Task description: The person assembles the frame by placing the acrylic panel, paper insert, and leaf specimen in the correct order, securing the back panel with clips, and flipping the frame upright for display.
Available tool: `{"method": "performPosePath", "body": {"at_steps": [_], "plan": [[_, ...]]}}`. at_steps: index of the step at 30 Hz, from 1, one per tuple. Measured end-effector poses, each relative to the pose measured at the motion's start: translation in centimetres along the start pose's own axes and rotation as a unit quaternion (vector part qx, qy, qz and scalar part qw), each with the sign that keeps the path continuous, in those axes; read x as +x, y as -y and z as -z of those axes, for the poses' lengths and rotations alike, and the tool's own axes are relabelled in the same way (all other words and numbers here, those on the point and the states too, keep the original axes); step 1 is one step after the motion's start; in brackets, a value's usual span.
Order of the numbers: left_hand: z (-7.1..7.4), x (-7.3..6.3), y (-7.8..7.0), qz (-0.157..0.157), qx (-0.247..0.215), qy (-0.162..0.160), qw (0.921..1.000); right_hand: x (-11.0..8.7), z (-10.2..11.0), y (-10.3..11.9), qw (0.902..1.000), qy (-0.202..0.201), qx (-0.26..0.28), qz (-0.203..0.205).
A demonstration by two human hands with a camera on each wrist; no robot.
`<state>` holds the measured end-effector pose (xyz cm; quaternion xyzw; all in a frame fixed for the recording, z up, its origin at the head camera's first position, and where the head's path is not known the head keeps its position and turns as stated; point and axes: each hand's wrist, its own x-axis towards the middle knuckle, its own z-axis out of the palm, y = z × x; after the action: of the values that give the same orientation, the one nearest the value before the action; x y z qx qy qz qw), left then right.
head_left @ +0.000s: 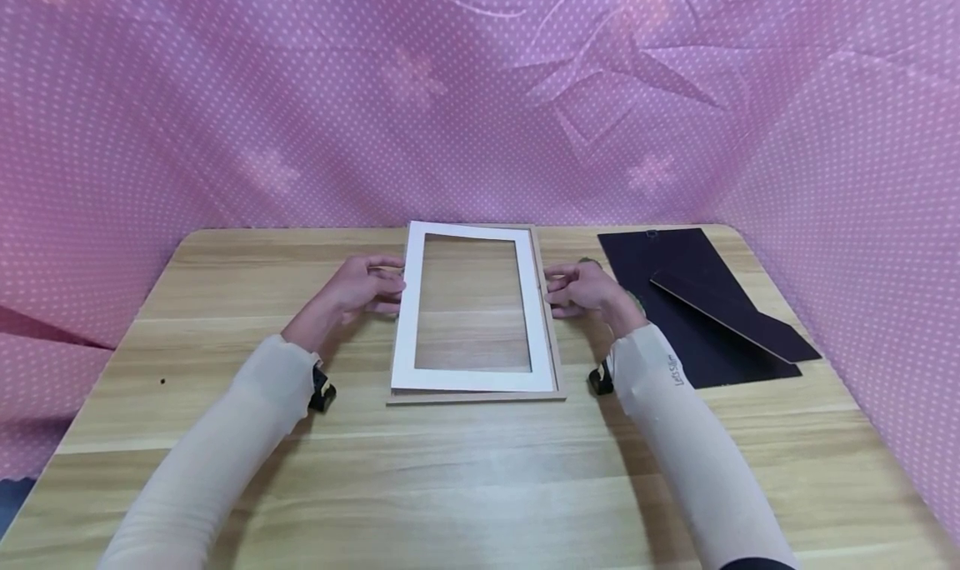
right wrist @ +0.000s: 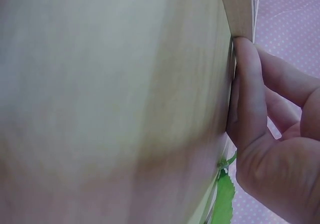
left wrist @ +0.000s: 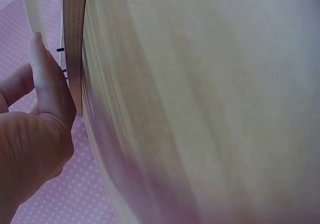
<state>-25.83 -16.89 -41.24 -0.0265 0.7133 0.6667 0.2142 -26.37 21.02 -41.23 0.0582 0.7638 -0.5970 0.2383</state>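
Note:
A light wooden picture frame [head_left: 557,362] lies flat near the middle of the table. On it sits a white mat [head_left: 472,380] with a rectangular opening, slightly askew, its left edge raised over the frame's side. My left hand [head_left: 362,288] pinches that raised left edge; in the left wrist view the thumb [left wrist: 42,68] meets the mat beside the frame's wooden side [left wrist: 75,28], where small dark tabs stick out. From the opposite side, my right hand [head_left: 588,288] grips the frame's right edge, with the thumb [right wrist: 248,78] against its wooden side [right wrist: 239,8].
A black backing board [head_left: 637,257] with a fold-out stand leg [head_left: 727,316] lies at the right of the table. A green leaf [right wrist: 224,199] shows beneath the right hand. Pink dotted cloth [head_left: 480,120] hangs round the table's back and sides.

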Motion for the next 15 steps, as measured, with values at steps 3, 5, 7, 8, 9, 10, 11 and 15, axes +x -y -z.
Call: {"method": "performPosePath", "body": {"at_steps": [3,5,7,8,9,10,11,15], "plan": [[-0.11,0.09,0.0,0.001,-0.001,-0.001,1.0,0.03,0.0,0.0,1.0,0.002,-0.002,0.002],[-0.19,0.16,0.02,0.001,0.0,-0.002,1.0,0.05,0.0,-0.02,1.0,0.002,0.002,0.002],[-0.28,0.22,0.04,0.002,-0.001,-0.002,1.0,0.06,0.0,-0.06,1.0,0.003,0.005,0.003],[-0.32,0.25,0.07,0.003,-0.001,-0.003,1.0,0.06,0.0,-0.09,1.0,0.003,0.006,0.004],[-0.34,0.3,0.11,0.003,-0.002,-0.003,1.0,0.06,0.0,-0.11,1.0,0.003,0.006,0.006],[-0.37,0.32,0.13,0.003,-0.002,-0.003,1.0,0.07,0.0,-0.14,0.9999,0.002,0.008,0.007],[-0.39,0.33,0.15,0.003,-0.001,-0.003,1.0,0.08,0.0,-0.16,0.9999,0.003,0.008,0.008],[-0.43,0.32,0.17,0.003,0.004,-0.004,1.0,0.12,-0.03,-0.14,0.9999,0.0,0.005,0.01]]}}
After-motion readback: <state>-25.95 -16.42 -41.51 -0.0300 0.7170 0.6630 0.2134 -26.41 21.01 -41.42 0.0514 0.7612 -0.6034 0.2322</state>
